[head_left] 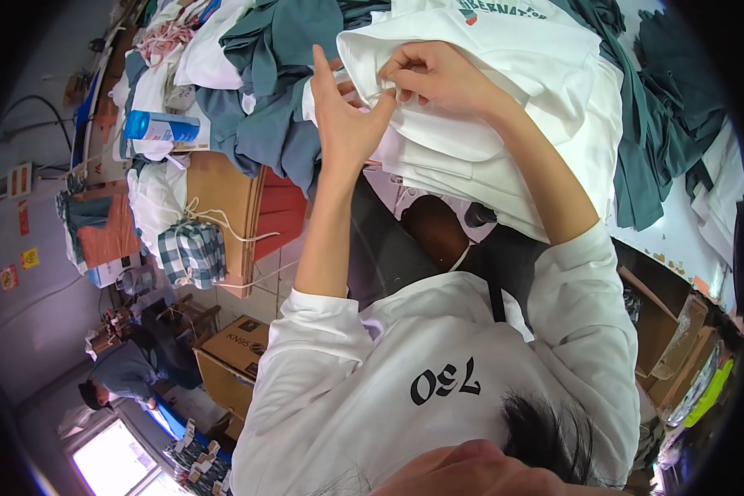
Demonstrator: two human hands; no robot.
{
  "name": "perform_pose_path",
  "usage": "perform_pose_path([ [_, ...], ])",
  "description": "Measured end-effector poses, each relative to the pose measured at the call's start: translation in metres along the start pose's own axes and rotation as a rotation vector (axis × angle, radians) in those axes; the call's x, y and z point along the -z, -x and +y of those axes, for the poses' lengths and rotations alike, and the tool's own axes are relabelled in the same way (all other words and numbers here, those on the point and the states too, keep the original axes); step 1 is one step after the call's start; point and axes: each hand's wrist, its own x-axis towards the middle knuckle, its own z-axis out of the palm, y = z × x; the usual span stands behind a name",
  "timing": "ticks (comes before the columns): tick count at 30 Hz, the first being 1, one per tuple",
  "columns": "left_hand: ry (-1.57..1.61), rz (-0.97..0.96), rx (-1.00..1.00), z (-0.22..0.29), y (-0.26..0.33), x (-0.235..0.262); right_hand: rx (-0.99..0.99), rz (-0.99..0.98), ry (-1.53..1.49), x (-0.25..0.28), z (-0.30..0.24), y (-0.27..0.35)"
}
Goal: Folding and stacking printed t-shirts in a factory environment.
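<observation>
A white T-shirt (pixel 504 91) with dark lettering lies on top of a stack of white garments (pixel 455 186) in front of me. My right hand (pixel 442 78) rests over its near left part, with thumb and forefinger pinched on the white cloth. Just left of it, my left hand (pixel 349 120) is raised with its fingers apart. The left thumb reaches toward the right fingertips at the shirt's edge, while the other left fingers stand beside the loose fold. Whether a thread lies between the hands is too small to tell.
Dark green garments (pixel 277 116) heap up on the left, and more green cloth (pixel 645 149) hangs at the right. A blue can (pixel 161 126) lies on its side at the left. Cardboard boxes (pixel 231 355) stand behind. Another person (pixel 132 364) bends over work at the lower left.
</observation>
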Motion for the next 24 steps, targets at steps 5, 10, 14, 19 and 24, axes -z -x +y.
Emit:
perform_pose_path([
  [5, -0.035, -0.050, 0.292, -0.016, 0.001, -0.005, 0.024, 0.196, -0.076, -0.002, -0.001, 0.014],
  [10, 0.623, 0.086, 0.336, -0.006, 0.007, -0.018, 0.034, 0.271, -0.100, -0.012, 0.012, 0.026],
  [14, 0.717, 0.084, 0.392, -0.001, 0.007, -0.019, 0.075, 0.322, -0.143, -0.020, 0.014, 0.033],
  [19, 0.335, -0.020, 0.223, 0.000, 0.012, -0.014, 0.240, 0.469, 0.144, -0.021, 0.014, 0.033],
  [24, 0.398, 0.052, 0.137, 0.012, 0.013, -0.019, 0.346, 0.456, 0.228, -0.024, 0.009, 0.035],
])
